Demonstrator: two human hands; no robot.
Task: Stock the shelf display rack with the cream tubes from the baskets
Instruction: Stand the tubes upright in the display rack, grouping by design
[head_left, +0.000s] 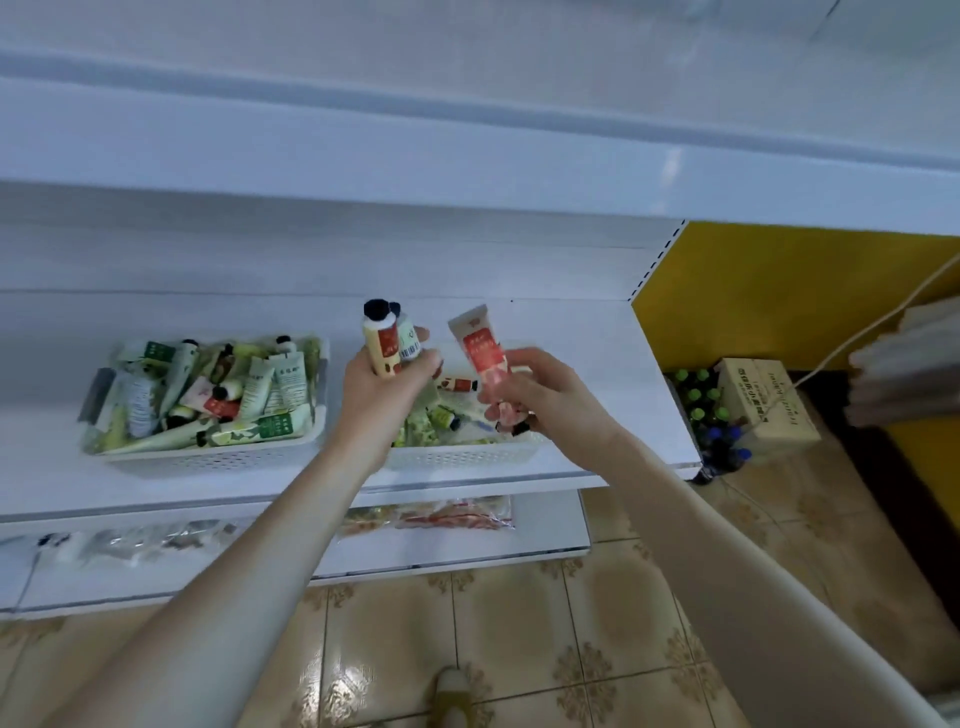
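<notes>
Left hand (387, 387) grips two cream tubes (383, 348) upright; right hand (545, 397) pinches a red-labelled tube (480, 351). Both hover above the right basket (467, 457) by the shelf's (597, 338) front edge. The left basket (218, 460) holds more tubes.

Lighting: bright, even, cool; white shelf (587, 332) washed pale. Glare: sheen on glossy floor tiles (358, 675). Shadows: faint, soft, beneath left basket (218, 458). Blur: pale stack (906, 364) at right edge smeared; overall soft focus. Distortion: wide-angle bowing of shelf edges.
</notes>
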